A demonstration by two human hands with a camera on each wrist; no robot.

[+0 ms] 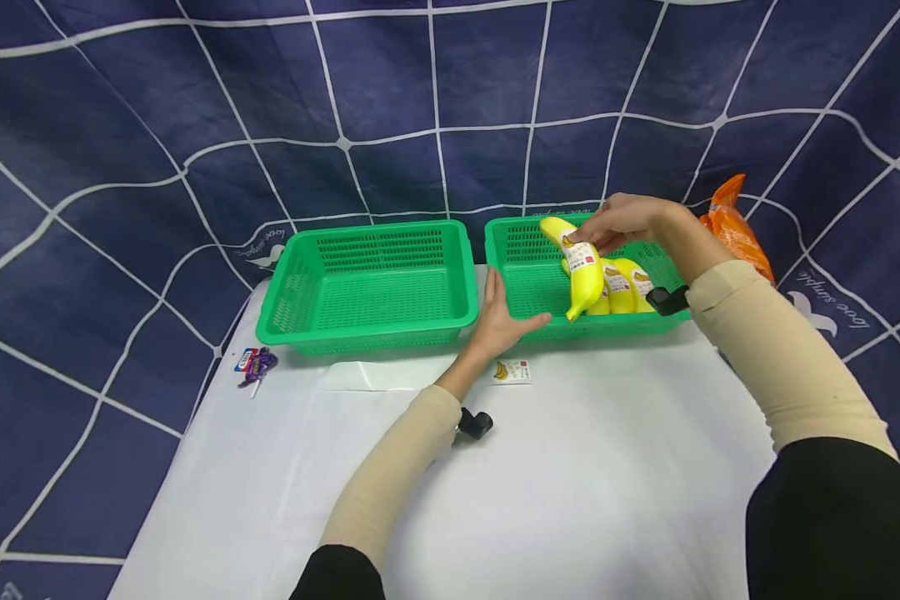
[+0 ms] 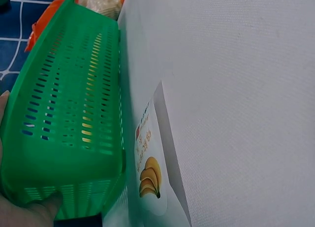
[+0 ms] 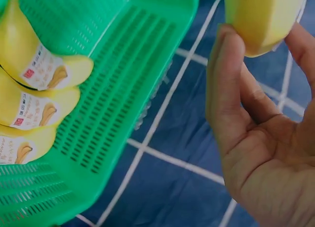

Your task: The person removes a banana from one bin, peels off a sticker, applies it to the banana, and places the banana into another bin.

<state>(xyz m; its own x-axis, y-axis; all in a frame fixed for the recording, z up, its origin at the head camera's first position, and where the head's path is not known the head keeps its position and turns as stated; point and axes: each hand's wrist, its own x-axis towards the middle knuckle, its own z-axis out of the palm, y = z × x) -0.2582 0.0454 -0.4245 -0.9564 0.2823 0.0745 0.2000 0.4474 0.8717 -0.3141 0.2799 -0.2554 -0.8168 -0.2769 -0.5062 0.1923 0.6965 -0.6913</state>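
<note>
My right hand (image 1: 621,222) pinches a yellow banana (image 1: 585,275) with a white label near its upper end, above the right green basket (image 1: 521,279). In the right wrist view, the held banana (image 3: 263,20) sits between the thumb and fingertips. Several similar labelled bananas (image 3: 37,101) lie side by side in that basket. At the basket's left end is my left hand (image 1: 498,325), its fingers straight and thumb spread. The left wrist view shows the left thumb (image 2: 47,205) against the basket's end wall; most of that hand is out of frame.
Left of it stands another green basket (image 1: 375,287). A white card with a banana picture (image 1: 512,372) lies in front of the baskets. Small purple and red wrapped items (image 1: 257,363) lie at the left table edge. An orange bag (image 1: 737,227) stands behind the right basket.
</note>
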